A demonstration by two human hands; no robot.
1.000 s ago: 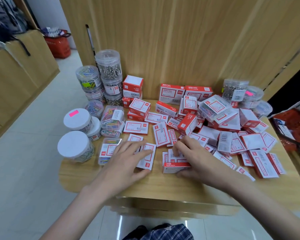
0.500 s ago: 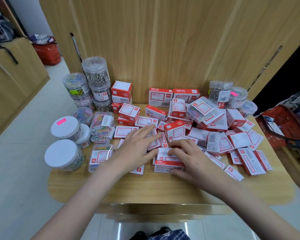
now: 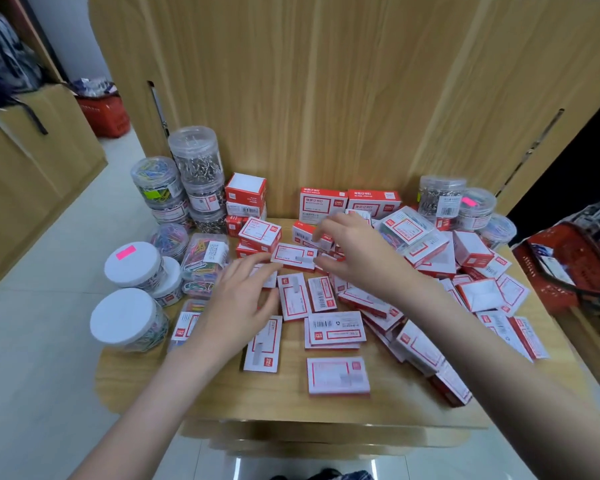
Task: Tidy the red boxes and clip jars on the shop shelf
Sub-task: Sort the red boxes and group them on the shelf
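Many small red-and-white boxes (image 3: 335, 330) lie scattered over the wooden shelf (image 3: 205, 393). Clip jars (image 3: 129, 320) with white lids stand at its left edge. Clear jars (image 3: 196, 157) are stacked behind them, and more jars (image 3: 442, 195) stand at the back right. My left hand (image 3: 239, 306) is spread, its fingertips touching the left end of a flat box (image 3: 293, 256) mid-shelf. My right hand (image 3: 357, 258) reaches over the pile, thumb at that box's right end and forefinger on a barcode box (image 3: 307, 237) behind it. The flat box still rests on the pile.
A wooden back panel (image 3: 326, 98) rises right behind the shelf. Clear cases of coloured clips (image 3: 205, 261) sit beside the left jars. A red basket (image 3: 561, 265) stands at the right and another red basket (image 3: 104, 116) on the floor far left. The shelf's front edge shows bare wood.
Both hands have left the small stack at the front and moved back toward the middle of the pile. The view has tilted up a little.
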